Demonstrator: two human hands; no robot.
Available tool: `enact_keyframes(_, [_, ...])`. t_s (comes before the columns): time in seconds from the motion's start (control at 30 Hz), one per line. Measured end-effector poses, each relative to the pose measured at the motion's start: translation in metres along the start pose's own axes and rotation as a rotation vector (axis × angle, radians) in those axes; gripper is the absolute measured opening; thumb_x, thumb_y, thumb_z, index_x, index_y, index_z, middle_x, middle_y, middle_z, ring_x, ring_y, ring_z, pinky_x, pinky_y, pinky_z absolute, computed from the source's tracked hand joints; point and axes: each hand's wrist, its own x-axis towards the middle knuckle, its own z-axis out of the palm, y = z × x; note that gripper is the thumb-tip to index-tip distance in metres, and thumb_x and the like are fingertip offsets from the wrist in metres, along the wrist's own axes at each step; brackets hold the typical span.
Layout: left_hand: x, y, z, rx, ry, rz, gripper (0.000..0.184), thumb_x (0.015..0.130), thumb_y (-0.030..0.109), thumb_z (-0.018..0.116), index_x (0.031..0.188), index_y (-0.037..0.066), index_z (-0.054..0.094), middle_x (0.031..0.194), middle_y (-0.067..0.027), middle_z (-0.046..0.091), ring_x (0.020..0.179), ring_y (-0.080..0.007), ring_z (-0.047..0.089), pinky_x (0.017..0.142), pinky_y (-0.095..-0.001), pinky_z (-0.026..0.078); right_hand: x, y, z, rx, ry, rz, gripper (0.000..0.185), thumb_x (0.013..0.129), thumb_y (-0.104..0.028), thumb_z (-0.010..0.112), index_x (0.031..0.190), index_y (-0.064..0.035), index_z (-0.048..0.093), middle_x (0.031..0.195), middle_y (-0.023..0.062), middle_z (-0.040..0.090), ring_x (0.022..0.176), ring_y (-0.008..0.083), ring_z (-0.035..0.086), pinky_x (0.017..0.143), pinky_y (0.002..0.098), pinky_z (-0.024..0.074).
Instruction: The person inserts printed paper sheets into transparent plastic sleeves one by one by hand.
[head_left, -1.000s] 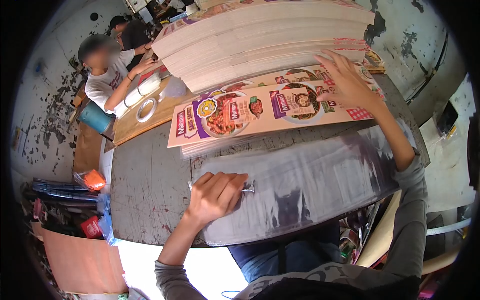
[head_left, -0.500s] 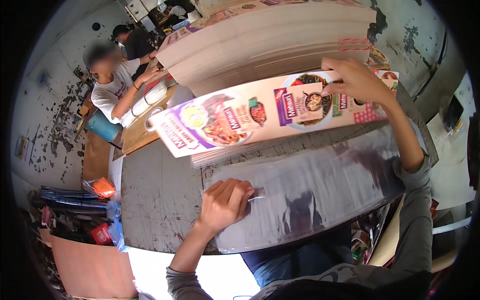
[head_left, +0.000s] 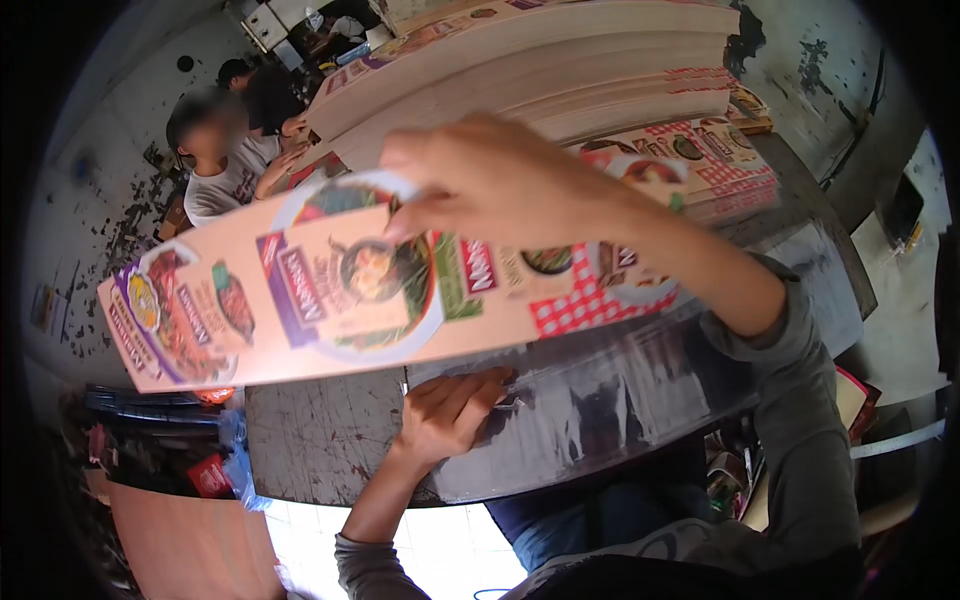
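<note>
My right hand [head_left: 490, 185] pinches the top edge of a long printed card [head_left: 370, 290] with food pictures, which hangs tilted above the table. Below it my left hand [head_left: 450, 410] is closed on the edge of the clear plastic sleeves [head_left: 600, 400], which lie in a layer along the table's near edge. The card hides part of the sleeves. More printed cards [head_left: 710, 160] lie in a pile behind my right forearm.
A tall stack of boards [head_left: 540, 80] stands at the back of the grey table [head_left: 320, 430]. Two people sit at the far left, one in a white shirt [head_left: 225, 185]. An orange bundle [head_left: 213, 395] and a red packet [head_left: 208, 476] are at the lower left.
My right hand has lifted the top card off the pile and carried it left and nearer to me. My left hand has stayed at the sleeves' edge.
</note>
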Motion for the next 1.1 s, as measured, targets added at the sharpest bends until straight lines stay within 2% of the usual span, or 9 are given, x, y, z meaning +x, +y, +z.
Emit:
enact_keyframes(0.07, [0.001,0.001,-0.002,0.012,-0.004,-0.016,0.015,0.073,0.008,0.062,0.085,0.005,0.054,0.084,-0.0065,0.067,0.059,-0.0153,0.062,0.049,-0.0263,0.047,-0.004,0.005,0.019,0.075,-0.003,-0.051,0.033,0.079,-0.029,0.065,0.079,-0.0014,0.046,0.057,0.0143,0.050,0.050,0.0246,0.051,0.049,0.0359,0.0363])
enact_keyframes(0.17, [0.000,0.001,-0.003,0.136,0.052,0.016,0.020,0.067,0.009,0.068,0.081,0.004,0.055,0.078,-0.0101,0.066,0.060,-0.0190,0.063,0.055,-0.0321,0.049,-0.021,0.025,0.027,0.147,-0.074,-0.085,0.035,0.080,-0.030,0.065,0.079,-0.0009,0.046,0.056,0.0124,0.048,0.048,0.0213,0.048,0.049,0.0350,0.0353])
enact_keyframes(0.37, [0.006,0.004,-0.002,-0.007,0.073,-0.055,0.015,0.069,0.006,0.066,0.077,0.006,0.054,0.060,-0.0037,0.057,0.052,-0.0166,0.058,0.048,-0.0281,0.044,-0.085,0.064,-0.019,0.064,-0.228,0.242,0.026,0.081,-0.019,0.065,0.092,-0.0004,0.052,0.065,0.0055,0.057,0.059,0.0078,0.053,0.052,0.0264,0.0396])
enact_keyframes(0.43, [0.007,0.000,0.000,-0.006,0.100,-0.032,0.017,0.070,0.004,0.064,0.080,0.008,0.051,0.059,-0.0015,0.057,0.045,-0.0160,0.054,0.043,-0.0270,0.040,-0.110,0.087,-0.037,0.022,-0.252,0.249,0.031,0.078,-0.031,0.066,0.086,-0.0038,0.054,0.070,0.0080,0.055,0.064,0.0167,0.059,0.057,0.0313,0.0414])
enact_keyframes(0.6, [0.007,-0.007,-0.015,0.020,0.031,-0.191,0.014,0.068,0.009,0.065,0.067,0.008,0.051,0.055,-0.0027,0.055,0.042,-0.0162,0.052,0.042,-0.0274,0.038,-0.153,0.108,-0.095,0.259,-0.379,0.644,0.025,0.076,-0.020,0.068,0.084,-0.0031,0.052,0.077,0.0006,0.050,0.066,0.0102,0.053,0.060,0.0256,0.0424])
enact_keyframes(0.7, [-0.004,-0.029,-0.025,0.036,0.014,-0.257,0.015,0.065,0.012,0.066,0.061,0.008,0.052,0.052,-0.0036,0.054,0.041,-0.0172,0.051,0.041,-0.0278,0.038,-0.169,0.124,-0.120,0.227,-0.408,0.671,0.023,0.070,-0.005,0.070,0.080,-0.0009,0.049,0.077,-0.0010,0.047,0.072,0.0029,0.045,0.057,0.0195,0.0376])
enact_keyframes(0.8, [0.000,-0.034,-0.034,0.015,-0.066,-0.295,0.014,0.064,0.011,0.067,0.064,0.009,0.054,0.054,-0.0029,0.055,0.043,-0.0178,0.052,0.043,-0.0286,0.039,-0.168,0.120,-0.126,0.255,-0.462,0.702,0.022,0.068,-0.002,0.068,0.082,0.0003,0.050,0.080,-0.0013,0.048,0.074,0.0021,0.044,0.057,0.0185,0.0367])
enact_keyframes(0.97, [0.000,-0.039,-0.041,-0.130,-0.137,-0.454,0.014,0.058,0.006,0.065,0.065,0.005,0.053,0.063,-0.0065,0.059,0.054,-0.0243,0.054,0.056,-0.0323,0.040,-0.167,0.118,-0.127,0.248,-0.466,0.704,0.021,0.072,-0.008,0.068,0.081,-0.0024,0.050,0.078,-0.0006,0.045,0.075,0.0073,0.044,0.063,0.0238,0.0363])
enact_keyframes(1.1, [-0.002,-0.042,-0.045,-0.148,-0.140,-0.433,0.015,0.059,0.003,0.066,0.068,0.006,0.054,0.060,-0.0046,0.057,0.053,-0.0224,0.055,0.053,-0.0326,0.040,-0.167,0.117,-0.125,0.273,-0.462,0.698,0.023,0.071,-0.009,0.069,0.080,-0.0027,0.049,0.076,-0.0002,0.044,0.073,0.0085,0.043,0.063,0.0242,0.0348])
